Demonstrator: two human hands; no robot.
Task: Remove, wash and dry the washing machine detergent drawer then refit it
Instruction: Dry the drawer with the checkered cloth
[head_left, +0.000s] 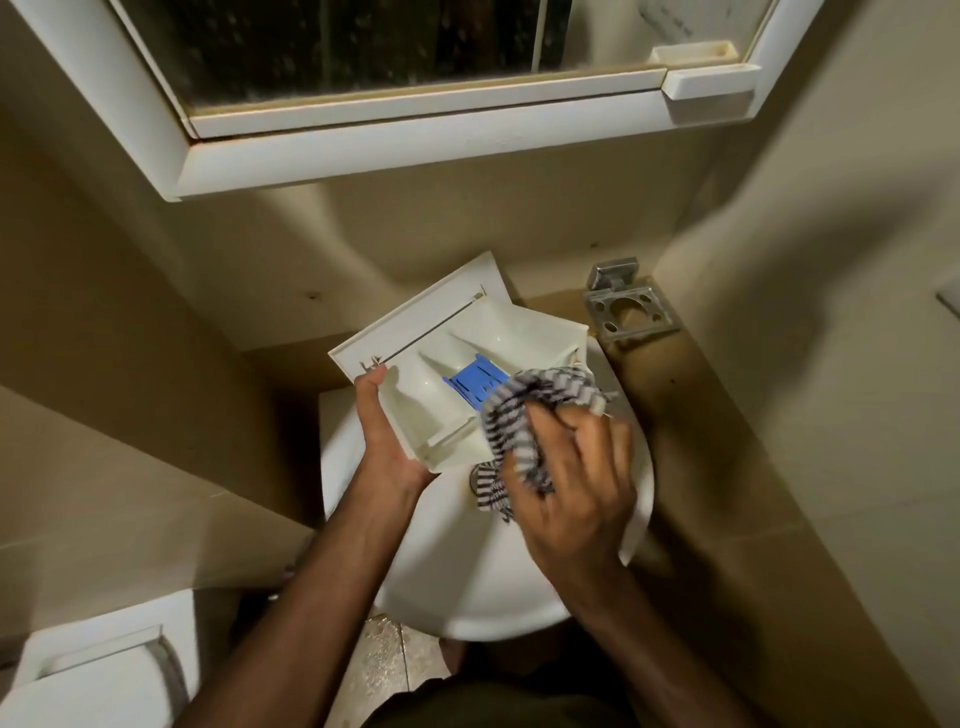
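— Both hands busy? Where was the drawer (457, 358)?
— Over the basin (467, 587); the left hand (387, 441) gripped its side, thumb on the rim.
— And the right hand (576, 488)?
— Clenched round a striped cloth (524, 415), pressed inside.

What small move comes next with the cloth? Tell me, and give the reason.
Probably push the striped cloth further into the drawer, toward the blue insert. The left hand grips the drawer tilted over the sink, while the right hand holds the cloth bunched at the near right compartment, so the others look unwiped.
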